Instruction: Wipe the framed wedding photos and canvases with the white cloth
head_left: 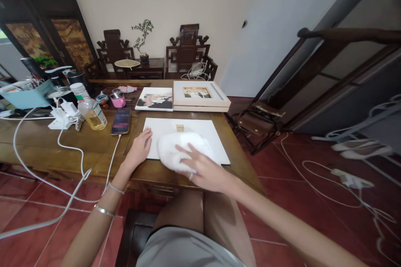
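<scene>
The person's right hand (pixel 200 164) lies palm down over a fluffy white wad (pixel 169 150), its fingers spread across the top; the underside is hidden, so whether it grips the wad or only presses on it cannot be told. The left hand (pixel 142 144) is loosely open and holds nothing, its fingertips resting at the left edge of a white board (pixel 163 125), probably to stop the board sliding under the other hand. The wad sits on the board, overhanging its near side, close to the desk's (pixel 239 164) near edge and towards the right corner, where both arms reach easily. A small tan patch (pixel 179 127) shows just beyond the wad. Farther out, a picture (pixel 155 99) and a framed picture (pixel 200 96) lie side by side towards the far edge, likely set back from the arms. To the left, a phone (pixel 120 122) lies with its cable (pixel 115 150) plugged in, presumably for charging, and a bottle (pixel 92 110) stands beyond it.
</scene>
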`<state>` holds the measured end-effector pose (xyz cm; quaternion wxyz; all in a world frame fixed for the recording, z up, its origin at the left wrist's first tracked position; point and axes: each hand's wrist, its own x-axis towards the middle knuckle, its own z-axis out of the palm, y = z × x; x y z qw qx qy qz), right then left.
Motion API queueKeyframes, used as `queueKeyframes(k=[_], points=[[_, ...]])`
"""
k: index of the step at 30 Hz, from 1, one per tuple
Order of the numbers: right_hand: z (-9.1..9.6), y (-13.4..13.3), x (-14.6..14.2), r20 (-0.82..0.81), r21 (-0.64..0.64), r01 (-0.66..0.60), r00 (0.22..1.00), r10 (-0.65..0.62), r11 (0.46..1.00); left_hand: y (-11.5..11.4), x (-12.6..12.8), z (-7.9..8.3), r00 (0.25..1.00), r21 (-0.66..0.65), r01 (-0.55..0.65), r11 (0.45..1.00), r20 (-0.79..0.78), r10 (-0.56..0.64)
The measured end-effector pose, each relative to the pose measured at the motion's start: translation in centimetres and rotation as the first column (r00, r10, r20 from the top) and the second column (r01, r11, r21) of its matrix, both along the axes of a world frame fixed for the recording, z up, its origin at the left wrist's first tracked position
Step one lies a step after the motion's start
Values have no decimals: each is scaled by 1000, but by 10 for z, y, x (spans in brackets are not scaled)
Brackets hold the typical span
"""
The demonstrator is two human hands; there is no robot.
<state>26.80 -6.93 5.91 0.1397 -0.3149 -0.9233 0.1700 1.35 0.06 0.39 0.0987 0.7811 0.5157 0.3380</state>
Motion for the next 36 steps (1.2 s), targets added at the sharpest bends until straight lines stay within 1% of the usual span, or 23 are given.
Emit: queueKeyframes(k=[2,6,8,9,10,12,14,16,18,20,22,23,24,26,28,30,33,36], points=[[0,30,-4,2,-2,66,998,-66,998,0,-1,1,1000,-1,1,1000,-1,-1],[-4,102,-21,51,12,176,983,-176,984,1,-2,1,1000,-18,1,1000,-5,-1],[-5,126,-33,77,34,240,967,-242,970,1,-3,2,1000,-31,4,1000,-1,-4],[-5,133,-40,84,46,267,959,-271,962,1,-3,2,1000,-36,4,999,6,-4],[-5,135,-46,89,58,285,953,-289,957,0,-3,3,1000,-40,2,999,14,-2],[-5,128,-59,93,77,277,955,-283,958,0,-3,4,999,-43,-5,999,38,6],[-6,108,-69,98,114,202,972,-214,973,0,-3,4,997,-42,-18,999,80,21],[-5,80,-73,110,157,84,989,-102,984,0,-4,5,985,-57,-57,997,161,65],[-3,52,-71,121,171,-49,992,29,984,-1,-5,6,961,-107,-99,989,246,123],[2,29,-62,122,137,-180,979,164,974,-2,-4,6,946,-150,-111,982,287,151],[7,15,-47,102,82,-268,960,260,960,-4,-2,7,953,-147,-90,985,273,128],[10,12,-37,92,53,-283,956,278,958,-5,0,8,961,-133,-76,988,253,108],[13,12,-28,83,23,-275,959,273,961,-6,1,9,970,-118,-61,991,225,87],[17,17,-10,71,-37,-207,975,209,978,-8,4,9,986,-101,-30,994,159,45],[17,30,1,64,-77,-90,993,95,993,-9,5,9,994,-92,-13,996,105,23],[13,48,4,46,-76,31,999,-28,997,-8,6,7,997,-83,-9,996,80,15],[4,82,-11,-6,-57,156,988,-157,986,-7,5,5,998,-64,-4,998,65,8],[0,113,-46,-65,-86,230,970,-236,969,-6,4,5,999,-50,-9,999,42,11]])
